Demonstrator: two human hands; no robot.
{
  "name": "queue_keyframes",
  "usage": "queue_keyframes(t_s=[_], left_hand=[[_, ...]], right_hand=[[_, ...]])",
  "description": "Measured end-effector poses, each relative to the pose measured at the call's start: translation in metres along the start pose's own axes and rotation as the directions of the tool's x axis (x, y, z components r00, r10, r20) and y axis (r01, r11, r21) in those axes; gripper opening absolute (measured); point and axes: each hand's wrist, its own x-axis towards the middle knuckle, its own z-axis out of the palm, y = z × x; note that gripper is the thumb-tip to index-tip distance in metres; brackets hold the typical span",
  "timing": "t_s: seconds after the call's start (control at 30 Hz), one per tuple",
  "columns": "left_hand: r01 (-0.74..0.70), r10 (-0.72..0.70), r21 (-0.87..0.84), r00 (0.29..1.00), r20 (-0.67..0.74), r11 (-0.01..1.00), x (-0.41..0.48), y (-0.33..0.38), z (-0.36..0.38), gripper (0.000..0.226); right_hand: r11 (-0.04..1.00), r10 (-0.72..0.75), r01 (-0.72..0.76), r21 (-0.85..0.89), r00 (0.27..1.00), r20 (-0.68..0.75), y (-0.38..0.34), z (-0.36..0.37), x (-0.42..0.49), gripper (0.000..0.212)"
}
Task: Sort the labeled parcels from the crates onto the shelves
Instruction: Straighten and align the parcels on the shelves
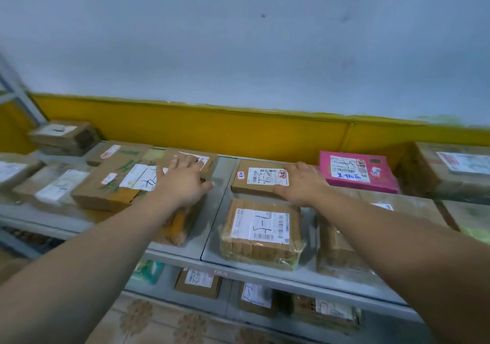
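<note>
Currently left hand [183, 182], right hand [302, 184] touch shelved parcels [252, 187].

Top shelf [212, 227]: left hand [183, 182] lies flat, fingers extended, on a small brown box [209, 162] toward the rear edge. Right hand [302, 184] rests flat on a labeled flat parcel [254, 182]. A pink parcel [355, 171] sits just beside it, and a wrapped parcel [261, 235] at the front edge.

On the pink box [358, 171] we read "68" (beside blue handwritten characters); the wrapped parcel [262, 248] bears barcodes and unclear handwriting.
</note>
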Motion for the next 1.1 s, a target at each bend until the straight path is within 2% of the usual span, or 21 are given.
queue_keyframes(t_s=[0.13, 0.3, 0.43, 0.63, 0.97, 1.1], left_hand=[[0.069, -0.069, 0.008, 0.997, 0.016, 0.998, 0.02, -0.019, -0.004, 0.069], [0.127, -0.126, -0.006, 0.988, 0.091, 0.992, 0.04, -0.032, 0.009, 0.077], [0.166, -0.162, -0.04, 0.983, 0.09, 0.985, 0.05, -0.037, 0.033, 0.071], [0.172, -0.167, -0.08, 0.984, 0.061, 0.982, 0.052, -0.04, 0.036, 0.067], [0.174, -0.169, -0.093, 0.984, 0.063, 0.98, 0.048, -0.04, 0.033, 0.066], [0.183, -0.173, -0.171, 0.982, 0.074, 0.968, 0.05, -0.044, 0.021, 0.063]], right_hand=[[0.999, -0.044, 0.044, 0.005, 0.998, 0.035, -0.009, 0.009, 0.035, 0.082], [0.998, -0.062, 0.063, -0.009, 0.994, 0.095, -0.016, 0.027, 0.078, 0.085], [0.995, -0.096, 0.101, -0.017, 0.979, 0.18, -0.017, 0.051, 0.108, 0.086], [0.994, -0.055, 0.081, -0.072, 0.949, 0.31, -0.009, 0.081, 0.127, 0.083], [0.983, -0.077, 0.124, -0.138, 0.949, 0.305, -0.01, 0.077, 0.143, 0.082], [0.987, -0.112, 0.137, -0.083, 0.961, 0.251, -0.03, 0.061, 0.14, 0.082]])
